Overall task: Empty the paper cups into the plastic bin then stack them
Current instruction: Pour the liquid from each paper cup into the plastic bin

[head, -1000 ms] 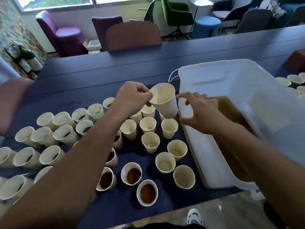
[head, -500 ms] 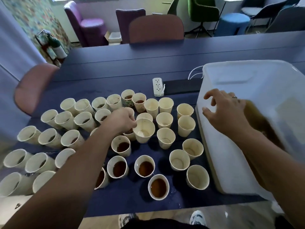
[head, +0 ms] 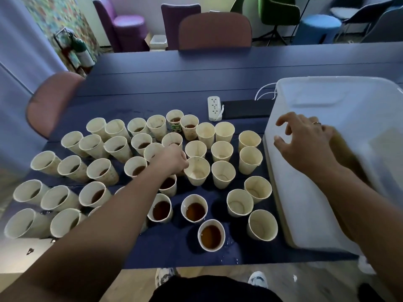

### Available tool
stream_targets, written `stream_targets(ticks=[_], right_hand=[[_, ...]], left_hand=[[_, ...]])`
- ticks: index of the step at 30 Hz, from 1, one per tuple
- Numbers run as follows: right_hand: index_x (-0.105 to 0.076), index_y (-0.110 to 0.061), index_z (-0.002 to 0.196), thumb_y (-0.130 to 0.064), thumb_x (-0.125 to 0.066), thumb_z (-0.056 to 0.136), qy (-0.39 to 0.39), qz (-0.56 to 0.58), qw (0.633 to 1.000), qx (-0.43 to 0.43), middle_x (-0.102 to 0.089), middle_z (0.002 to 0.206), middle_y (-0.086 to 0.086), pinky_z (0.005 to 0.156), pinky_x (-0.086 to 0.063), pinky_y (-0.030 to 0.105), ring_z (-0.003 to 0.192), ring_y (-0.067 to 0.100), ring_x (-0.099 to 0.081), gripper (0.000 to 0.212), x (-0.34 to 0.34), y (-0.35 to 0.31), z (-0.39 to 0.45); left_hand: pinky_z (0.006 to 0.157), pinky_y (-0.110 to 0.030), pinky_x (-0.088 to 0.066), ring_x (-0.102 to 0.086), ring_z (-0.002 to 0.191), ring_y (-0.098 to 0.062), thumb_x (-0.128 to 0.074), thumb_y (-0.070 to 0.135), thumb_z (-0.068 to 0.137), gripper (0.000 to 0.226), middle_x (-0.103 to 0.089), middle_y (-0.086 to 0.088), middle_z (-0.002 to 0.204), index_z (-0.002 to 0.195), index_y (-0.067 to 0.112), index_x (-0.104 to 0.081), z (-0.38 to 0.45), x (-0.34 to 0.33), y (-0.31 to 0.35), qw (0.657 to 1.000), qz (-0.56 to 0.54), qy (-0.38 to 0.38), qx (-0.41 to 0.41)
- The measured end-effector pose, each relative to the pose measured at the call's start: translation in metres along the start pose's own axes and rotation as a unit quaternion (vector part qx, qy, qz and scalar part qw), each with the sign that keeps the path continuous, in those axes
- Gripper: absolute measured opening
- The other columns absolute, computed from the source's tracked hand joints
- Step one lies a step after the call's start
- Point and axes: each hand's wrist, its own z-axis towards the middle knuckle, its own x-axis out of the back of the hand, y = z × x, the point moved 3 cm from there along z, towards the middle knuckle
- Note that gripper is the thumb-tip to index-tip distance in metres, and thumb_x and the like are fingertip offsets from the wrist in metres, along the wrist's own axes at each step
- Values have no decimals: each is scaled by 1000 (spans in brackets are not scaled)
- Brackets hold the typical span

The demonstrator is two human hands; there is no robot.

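Several paper cups stand on the dark blue table (head: 218, 68). Those on the left and front, such as one near the edge (head: 211, 236), hold brown liquid. Those nearer the white plastic bin (head: 327, 99), such as one at the front right (head: 261, 225), are empty. Brown liquid lies in the bin. My left hand (head: 172, 160) pinches the left rim of an empty cup (head: 198, 172) standing upright among the others. My right hand (head: 305, 144) hovers over the bin's left wall, fingers spread and holding nothing.
A white power strip (head: 214, 107) and a flat black object (head: 246, 109) lie behind the cups. Drops of liquid wet the table near its front edge. Brown chairs stand at the far side (head: 214, 31) and at the left (head: 50, 101).
My left hand carried the empty cup from beside the bin's rim down and left, and it now stands on the table among the cups. My right hand stayed at the bin's left wall.
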Motion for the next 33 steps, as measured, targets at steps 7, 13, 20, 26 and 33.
stream_targets(ticks=[7,13,20,26,33], right_hand=[[-53,-24,119,-31,-63,92,13,2,1000,7,-55,96,-2,97,-30,51,108,31,-53,29,1,0,-1],[-53,-23,120,-31,-62,94,9,-7,1000,9,-53,97,-2,97,-29,50,110,31,-52,29,0,-1,-2],[-53,-23,120,-31,-62,94,14,-11,1000,12,-57,98,0,96,-30,50,108,30,-53,29,-1,-1,-2],[-54,-22,121,-30,-62,94,9,-13,1000,14,-61,103,3,99,-30,51,110,31,-54,29,2,-2,-4],[-59,-26,115,-31,-61,95,-2,-1,999,43,-54,99,-8,102,-27,50,106,23,-55,21,7,-11,-12]], left_hand=[[82,-47,-59,-70,84,-28,-70,49,87,39,-71,-8,84,84,13,-57,-6,-11,0,998,31,-43,-24],[74,-37,-55,-69,81,-25,-68,40,90,25,-69,-1,76,81,16,-66,-30,-44,-3,959,233,-150,-65],[70,-37,-55,-64,90,-25,-63,16,93,8,-63,-1,97,101,19,-62,-31,-64,-8,951,274,-107,-100],[62,-34,-54,-64,72,-23,-66,12,83,15,-66,-4,75,70,14,-60,-34,-35,0,956,257,-118,-82],[60,-28,-50,-62,61,-17,-64,22,87,21,-69,6,59,75,7,-73,-60,36,50,986,95,-103,-92]])
